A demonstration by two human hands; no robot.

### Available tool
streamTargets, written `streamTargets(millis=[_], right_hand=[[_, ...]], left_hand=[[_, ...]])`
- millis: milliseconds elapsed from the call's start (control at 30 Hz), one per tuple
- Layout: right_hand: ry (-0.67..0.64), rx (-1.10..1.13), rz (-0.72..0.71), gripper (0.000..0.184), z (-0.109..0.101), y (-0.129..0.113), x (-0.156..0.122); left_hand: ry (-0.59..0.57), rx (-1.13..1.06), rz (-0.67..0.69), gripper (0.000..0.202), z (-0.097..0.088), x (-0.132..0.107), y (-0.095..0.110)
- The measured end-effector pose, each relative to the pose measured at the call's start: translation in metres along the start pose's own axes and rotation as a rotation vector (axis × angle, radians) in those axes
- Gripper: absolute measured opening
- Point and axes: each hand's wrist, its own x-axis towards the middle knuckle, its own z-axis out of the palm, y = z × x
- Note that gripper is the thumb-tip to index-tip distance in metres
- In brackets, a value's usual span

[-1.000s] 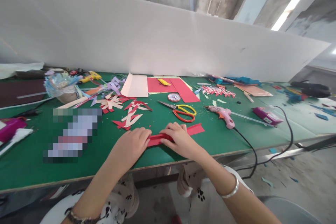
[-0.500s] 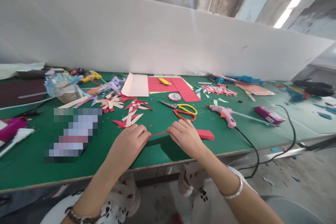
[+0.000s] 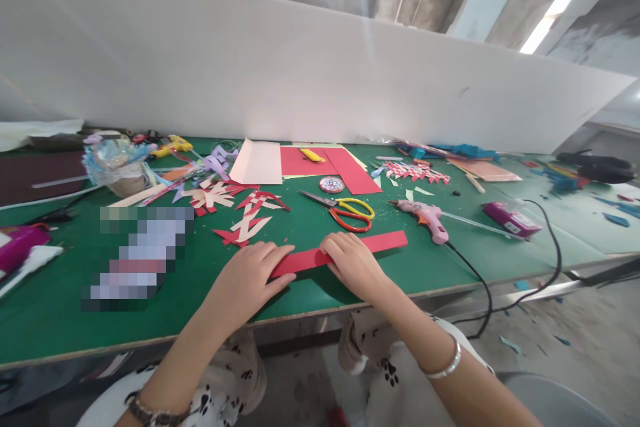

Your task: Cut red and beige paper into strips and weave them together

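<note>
A red paper strip stretches across the near part of the table, its face now turned up toward me. My left hand is at its left end, fingers above and thumb below, with the end itself hidden. Around the strip's middle, my right hand is closed, and the right end sticks out past it. Just beyond my right hand lie scissors with yellow and red handles, blades apart. Cut red and cream paper pieces lie beyond my left hand.
A pink glue gun with a black cord lies at the right, near a purple box. Red sheets, a yellow cutter and a round tin are farther back. A white board stands behind.
The red strip has turned from edge-on to showing its broad face, and its right end has risen. The left thumb has spread away from the fingers.
</note>
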Motion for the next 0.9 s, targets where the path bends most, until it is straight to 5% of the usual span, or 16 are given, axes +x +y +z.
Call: streamTargets(millis=[133,467,667,767,900], right_hand=[[0.018,0.081,-0.02,0.018,-0.005,-0.003,0.0],[0.064,-0.085,-0.092,0.021,-0.007,-0.002,-0.002],[0.05,-0.184,0.016,0.016,-0.007,-0.005,0.001],[0.009,-0.154,0.063,0.015,-0.008,-0.01,0.004],[-0.049,-0.125,0.084,0.014,-0.009,-0.019,0.008]], left_hand=[[0.004,0.048,0.021,0.02,-0.003,0.001,0.001],[0.107,0.095,0.089,0.021,-0.003,0.002,0.001],[0.226,0.068,-0.248,0.038,-0.013,0.0,-0.005],[0.229,-0.128,-0.446,0.041,-0.012,0.0,-0.011],[0.346,-0.472,-0.541,0.043,-0.007,0.003,-0.015]])
